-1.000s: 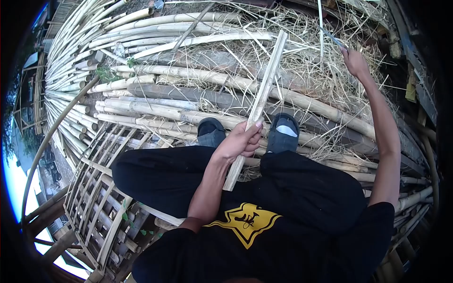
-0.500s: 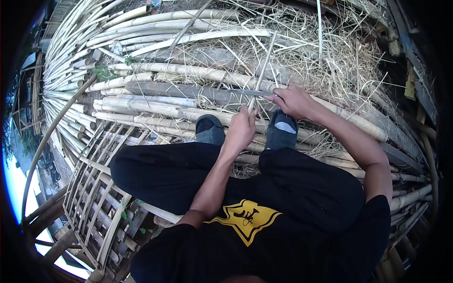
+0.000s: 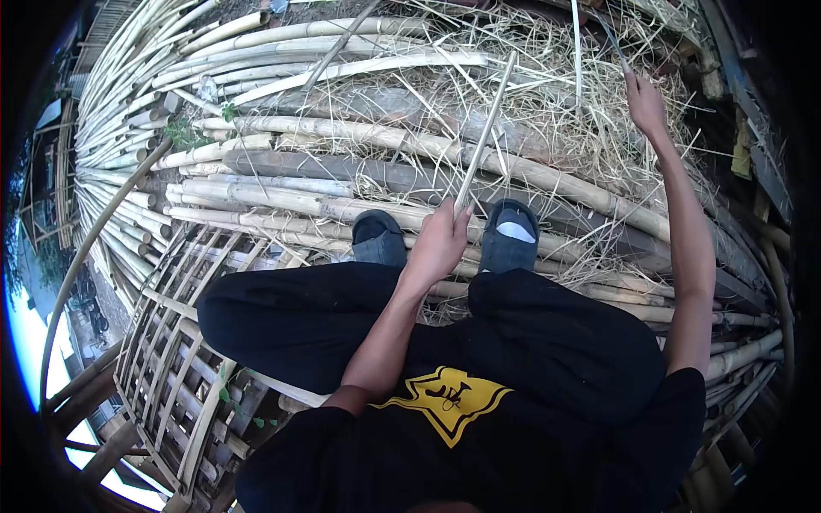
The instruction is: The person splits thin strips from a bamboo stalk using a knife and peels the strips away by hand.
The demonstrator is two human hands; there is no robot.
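Note:
My left hand [image 3: 439, 242] is closed around the lower end of a thin bamboo strip [image 3: 486, 137], which points up and slightly right over the poles. Far out at the upper right, my right hand [image 3: 646, 104] grips a knife [image 3: 610, 37] by its handle, the narrow grey blade pointing up and left above the straw-like shavings [image 3: 590, 137]. The blade is well apart from the strip. Below the strip's lower end are my dark sandals [image 3: 379, 242], one on each side of my left hand.
Long bamboo poles [image 3: 291, 128] lie across in front of me and fan out at the left. A woven slatted bamboo frame [image 3: 175, 342] is at the lower left, beside a curved pole [image 3: 90, 239]. Another pale strip [image 3: 577, 60] stands out of the shavings.
My right hand has swung with the knife from beside the strip to the upper right, away from it. My left hand stays nearly in place, and the strip leans slightly more right.

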